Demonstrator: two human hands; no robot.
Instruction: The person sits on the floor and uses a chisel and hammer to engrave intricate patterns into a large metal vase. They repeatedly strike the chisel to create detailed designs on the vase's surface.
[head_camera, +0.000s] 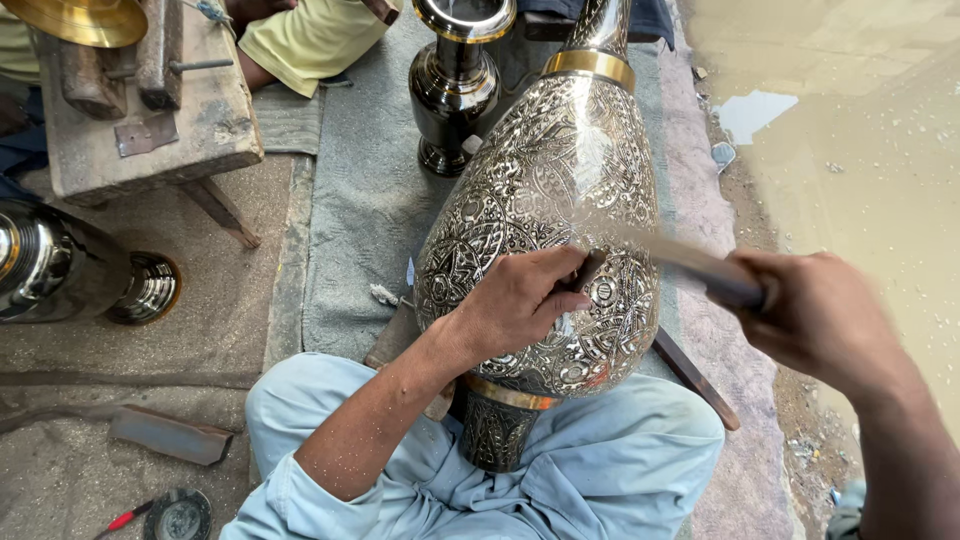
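The big carved metal vase (545, 200) lies near, across the person's lap. The left hand (520, 300) presses a small tool on it. The right hand (820, 310) grips a blurry stick (690, 262), maybe a hammer. A smaller dark vase (455, 85) stands far behind.

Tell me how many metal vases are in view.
3. A big engraved vase lies across the lap under the left hand, a dark vase stands behind it, and another vase lies at left, partly cropped.
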